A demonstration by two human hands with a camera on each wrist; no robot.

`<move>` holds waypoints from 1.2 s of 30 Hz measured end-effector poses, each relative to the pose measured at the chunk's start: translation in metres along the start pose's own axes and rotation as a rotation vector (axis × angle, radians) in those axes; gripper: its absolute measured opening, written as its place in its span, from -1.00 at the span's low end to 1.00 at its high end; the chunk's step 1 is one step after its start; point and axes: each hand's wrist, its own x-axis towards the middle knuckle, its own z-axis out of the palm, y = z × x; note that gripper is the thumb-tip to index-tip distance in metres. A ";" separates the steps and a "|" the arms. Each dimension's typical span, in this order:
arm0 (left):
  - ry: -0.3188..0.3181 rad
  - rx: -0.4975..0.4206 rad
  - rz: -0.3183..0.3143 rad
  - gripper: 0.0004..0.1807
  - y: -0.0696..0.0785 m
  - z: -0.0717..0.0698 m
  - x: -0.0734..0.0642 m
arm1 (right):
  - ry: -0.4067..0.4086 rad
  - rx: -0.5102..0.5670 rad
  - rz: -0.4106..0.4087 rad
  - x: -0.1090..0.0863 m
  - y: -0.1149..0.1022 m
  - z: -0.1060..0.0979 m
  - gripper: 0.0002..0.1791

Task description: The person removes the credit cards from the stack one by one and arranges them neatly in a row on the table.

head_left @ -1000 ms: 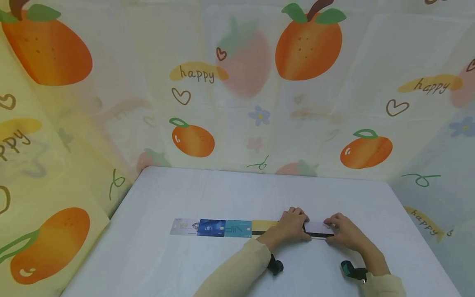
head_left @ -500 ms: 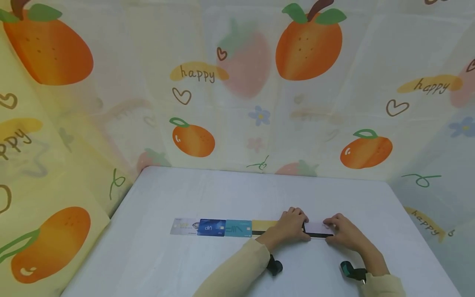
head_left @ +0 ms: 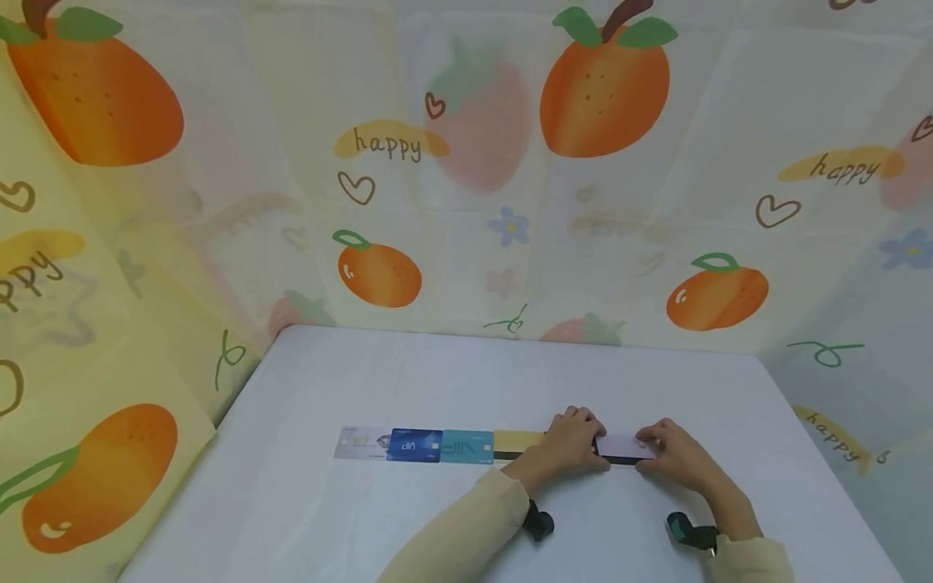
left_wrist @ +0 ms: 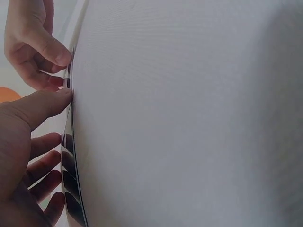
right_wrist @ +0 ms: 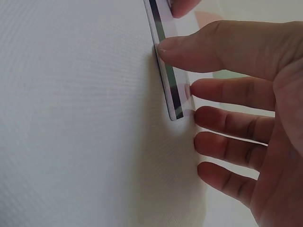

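A row of plastic cards lies side by side on the table in the head view. It runs from a pale silver card [head_left: 357, 444] through a dark blue card [head_left: 415, 445], a teal card [head_left: 468, 447] and a yellow card with a black stripe [head_left: 517, 441] to a lilac card with a black stripe [head_left: 623, 447] at the right end. My left hand [head_left: 564, 441] spans the row left of the lilac card, thumb at the near edge, fingertips at the far one, hiding what lies beneath. Thumb and fingers of my right hand [head_left: 678, 457] pinch the lilac card [right_wrist: 163, 61] across its two long edges.
White cloth covers the table [head_left: 306, 518]. Behind it and at both sides hangs a fruit-print curtain [head_left: 466, 243]. A dark wrist camera [head_left: 539, 522] sits at the left cuff, another wrist camera [head_left: 692, 532] at the right.
Both hands stay at the right part of the row, with hardly any shift. The cards lie as before, and the whole head view drifts by a few pixels.
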 end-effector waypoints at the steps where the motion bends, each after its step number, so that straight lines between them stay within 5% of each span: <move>1: 0.001 0.000 -0.002 -0.48 0.000 0.000 0.000 | 0.002 -0.002 -0.002 0.000 0.000 0.000 -0.52; 11: -0.014 -0.031 -0.033 -0.49 -0.002 -0.003 -0.002 | 0.022 0.000 -0.029 0.000 -0.001 0.004 -0.55; 22: 0.021 -0.068 0.095 -0.49 -0.015 -0.008 -0.011 | 0.088 -0.001 -0.055 -0.003 0.000 0.007 -0.58; 28: 0.050 -0.127 0.109 -0.52 -0.027 -0.023 -0.030 | 0.120 0.009 -0.044 -0.004 -0.001 0.008 -0.56; 36: 0.077 -0.233 0.029 -0.52 -0.063 -0.055 -0.071 | 0.111 0.031 -0.069 -0.003 0.000 0.006 -0.55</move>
